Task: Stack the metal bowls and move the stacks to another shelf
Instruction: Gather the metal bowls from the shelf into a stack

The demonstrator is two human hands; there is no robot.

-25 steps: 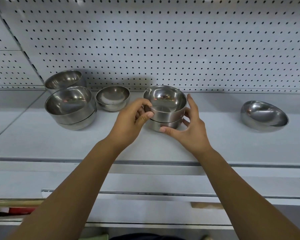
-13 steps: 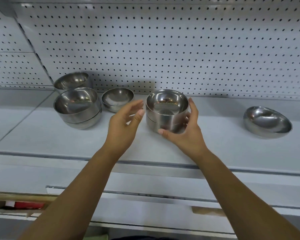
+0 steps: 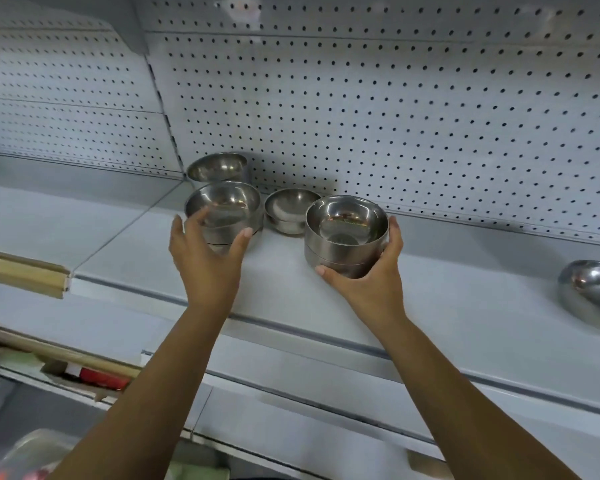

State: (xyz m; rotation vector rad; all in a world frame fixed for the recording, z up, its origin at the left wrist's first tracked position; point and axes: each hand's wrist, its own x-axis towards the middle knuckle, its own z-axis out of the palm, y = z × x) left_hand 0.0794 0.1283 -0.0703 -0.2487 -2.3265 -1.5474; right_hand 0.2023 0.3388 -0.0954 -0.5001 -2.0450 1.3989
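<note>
My right hand (image 3: 368, 282) grips a stack of two metal bowls (image 3: 346, 233), holding it from below and the right, slightly above the grey shelf (image 3: 291, 296). My left hand (image 3: 207, 261) is open, its fingers spread just in front of a second stack of two bowls (image 3: 222, 209) on the left; whether it touches that stack is unclear. Behind that stack sits a single bowl (image 3: 219, 166) against the pegboard. A small bowl (image 3: 291, 209) rests between the two stacks. A tilted bowl (image 3: 593, 292) lies far right on the shelf.
White pegboard (image 3: 395, 116) backs the shelf. A neighbouring shelf section (image 3: 49, 220) extends to the left, with a wooden strip (image 3: 21, 271) at its front edge. Below are lower shelves holding a red item (image 3: 101, 377) and blurred packages (image 3: 25, 459).
My left hand let go of the middle stack and moved left to the left stack. My right hand alone holds the middle stack, lifted slightly. The view has shifted right and tilted.
</note>
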